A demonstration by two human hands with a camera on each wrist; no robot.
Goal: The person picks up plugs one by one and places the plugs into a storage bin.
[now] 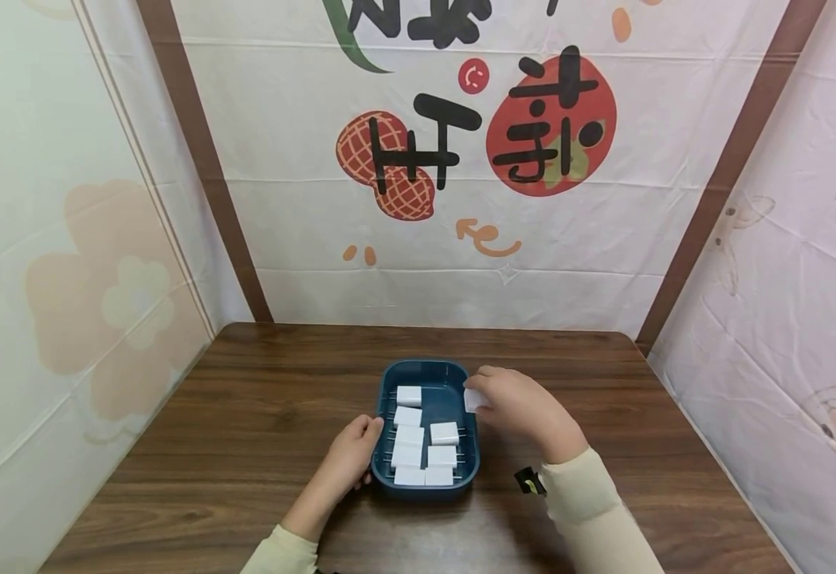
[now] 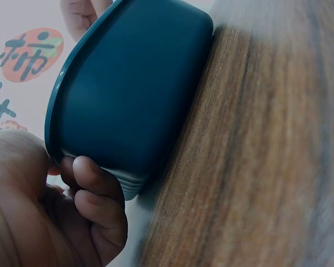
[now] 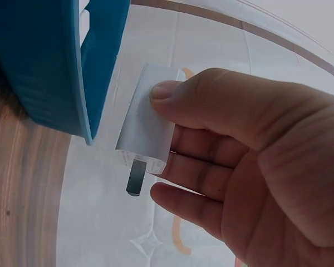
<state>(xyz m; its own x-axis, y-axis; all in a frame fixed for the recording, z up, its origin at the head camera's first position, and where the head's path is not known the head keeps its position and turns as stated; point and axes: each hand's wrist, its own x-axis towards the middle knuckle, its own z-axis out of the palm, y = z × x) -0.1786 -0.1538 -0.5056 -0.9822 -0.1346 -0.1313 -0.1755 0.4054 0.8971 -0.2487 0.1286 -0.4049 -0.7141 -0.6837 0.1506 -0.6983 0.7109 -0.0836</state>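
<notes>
A dark blue rectangular tray (image 1: pixel 441 378) sits on the table with several white charger plugs (image 1: pixel 408 437) inside, set in two columns with their metal prongs pointing sideways. My left hand (image 1: pixel 348 456) grips the tray's left wall; in the left wrist view its fingers (image 2: pixel 97 206) curl against the outside. Above the tray's right rim, my right hand (image 1: pixel 520 405) pinches another white charger plug (image 3: pixel 146 117) between thumb and fingers. One flat metal prong of it shows in the right wrist view. The right column of plugs is shorter than the left.
The brown wooden table (image 1: pixel 281 383) extends around the tray. A printed white cloth (image 1: pixel 303 295) hangs behind it, with more cloth at both sides. A small black tag (image 1: pixel 529 481) hangs by the right sleeve.
</notes>
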